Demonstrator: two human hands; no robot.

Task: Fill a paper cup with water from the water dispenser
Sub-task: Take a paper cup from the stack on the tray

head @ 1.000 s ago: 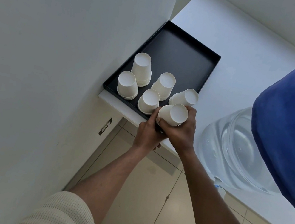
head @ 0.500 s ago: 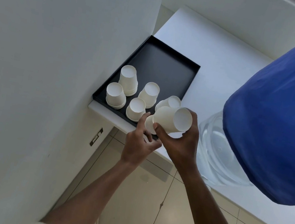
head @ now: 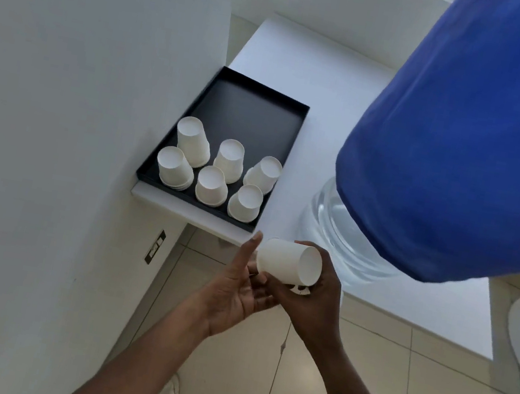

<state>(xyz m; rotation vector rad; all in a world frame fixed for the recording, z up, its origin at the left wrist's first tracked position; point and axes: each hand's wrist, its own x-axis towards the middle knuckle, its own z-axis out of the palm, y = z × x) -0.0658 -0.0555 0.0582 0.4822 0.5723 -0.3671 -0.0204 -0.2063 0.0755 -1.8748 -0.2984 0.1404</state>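
Fingers [head: 322, 291] of the right hand [head: 316, 304] wrap a single white paper cup [head: 288, 262], held on its side with the open mouth turned right, just in front of the black tray [head: 248, 115] and off the near edge of the white tabletop [head: 334, 81]. The left hand [head: 234, 293] lies open beside it, palm up, fingers spread and touching only the cup's closed base. A second ago both hands were clasped around a cup at the tray's near corner; half a second ago it was lifting clear. Now it is free of the stacks and carried toward the person, while one upturned cup remains where it was pulled from. That suggests the picking step is done and the filling has yet to begin. The cup looks clean, dry and empty, its thin wall undented and its rolled rim round. Six inverted cups or short stacks stand in the tray's near half. Right of the tray rises the water dispenser's clear bottle [head: 332, 230] under a blue cover [head: 469, 147].
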